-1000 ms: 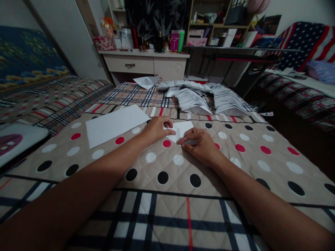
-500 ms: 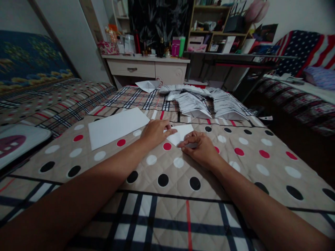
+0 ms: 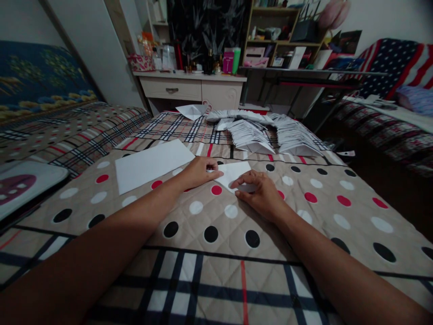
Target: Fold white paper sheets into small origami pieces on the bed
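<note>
A small folded piece of white paper lies on the spotted bedspread between my hands. My left hand pinches its left corner between thumb and curled fingers. At the paper's near right side, my right hand bends its fingers over the edge, with thumb and forefinger on the near corner. The fingers hide part of the fold. Left of my left hand lies a larger white paper sheet, flat, its right end close to the knuckles.
Beyond my hands lie a stack of folded white papers, another stack to its right, and a loose folded paper. A pale case sits at the left. Behind the bed stands a white dresser.
My left hand has shifted slightly left and lower along the paper's corner. My right fingers have curled a little farther over the near edge. The view has shifted very slightly.
</note>
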`<action>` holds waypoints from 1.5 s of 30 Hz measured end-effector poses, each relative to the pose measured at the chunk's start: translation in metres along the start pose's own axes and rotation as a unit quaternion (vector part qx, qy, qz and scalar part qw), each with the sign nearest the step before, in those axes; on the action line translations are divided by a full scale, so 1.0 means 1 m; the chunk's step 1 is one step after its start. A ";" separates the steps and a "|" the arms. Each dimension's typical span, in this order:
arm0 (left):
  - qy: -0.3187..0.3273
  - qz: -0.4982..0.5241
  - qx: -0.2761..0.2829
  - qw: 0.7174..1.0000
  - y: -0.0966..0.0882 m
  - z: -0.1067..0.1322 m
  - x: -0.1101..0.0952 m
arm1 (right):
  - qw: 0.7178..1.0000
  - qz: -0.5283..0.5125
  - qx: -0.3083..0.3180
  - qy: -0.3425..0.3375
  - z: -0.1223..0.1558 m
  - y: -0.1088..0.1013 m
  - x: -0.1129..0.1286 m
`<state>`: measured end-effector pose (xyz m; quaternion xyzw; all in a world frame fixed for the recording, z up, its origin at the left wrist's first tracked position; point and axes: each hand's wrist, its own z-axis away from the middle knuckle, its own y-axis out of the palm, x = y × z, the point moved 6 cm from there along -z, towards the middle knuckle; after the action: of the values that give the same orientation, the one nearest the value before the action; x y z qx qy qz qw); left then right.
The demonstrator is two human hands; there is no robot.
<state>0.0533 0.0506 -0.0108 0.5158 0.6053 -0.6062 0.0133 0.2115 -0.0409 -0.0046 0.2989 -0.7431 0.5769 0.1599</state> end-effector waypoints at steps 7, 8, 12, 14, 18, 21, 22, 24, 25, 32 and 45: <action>-0.001 -0.040 -0.015 0.999 0.000 -0.001 0.000 | 1.000 0.009 -0.004 -0.002 0.000 0.001 -0.002; -0.001 -0.042 -0.014 0.999 0.000 -0.001 0.000 | 1.000 0.009 -0.005 -0.002 0.000 0.001 -0.002; 0.004 -0.045 -0.003 0.999 0.000 0.000 0.001 | 1.000 -0.004 -0.001 0.007 0.000 0.003 -0.003; 0.005 -0.045 0.004 0.999 0.000 0.000 0.002 | 1.000 -0.006 0.005 0.008 0.000 0.003 -0.003; 0.005 -0.040 0.011 0.999 -0.001 0.001 0.001 | 1.000 -0.001 0.004 0.003 0.000 0.003 -0.002; 0.001 -0.041 0.011 0.999 -0.001 0.000 -0.001 | 1.000 -0.003 -0.002 -0.005 0.000 0.003 -0.002; -0.001 -0.041 0.011 0.999 -0.001 0.000 -0.001 | 1.000 -0.004 -0.003 -0.006 0.000 0.003 -0.002; -0.002 -0.045 0.008 0.999 -0.001 0.000 -0.001 | 1.000 -0.004 -0.005 -0.006 0.000 0.003 -0.003; -0.001 -0.048 0.006 0.999 -0.001 0.000 -0.001 | 1.000 -0.002 -0.006 -0.006 0.000 0.004 -0.003; 0.002 -0.048 -0.008 0.999 -0.001 0.001 0.000 | 1.000 0.009 -0.009 -0.019 0.001 0.004 -0.002; -0.029 -0.238 -0.055 0.969 -0.011 0.010 -0.009 | 1.000 0.009 -0.006 0.006 0.002 0.002 0.003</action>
<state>0.0446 0.0410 0.0000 0.3377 0.7424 -0.5724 -0.0850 0.2078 -0.0435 -0.0053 0.2873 -0.7483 0.5759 0.1609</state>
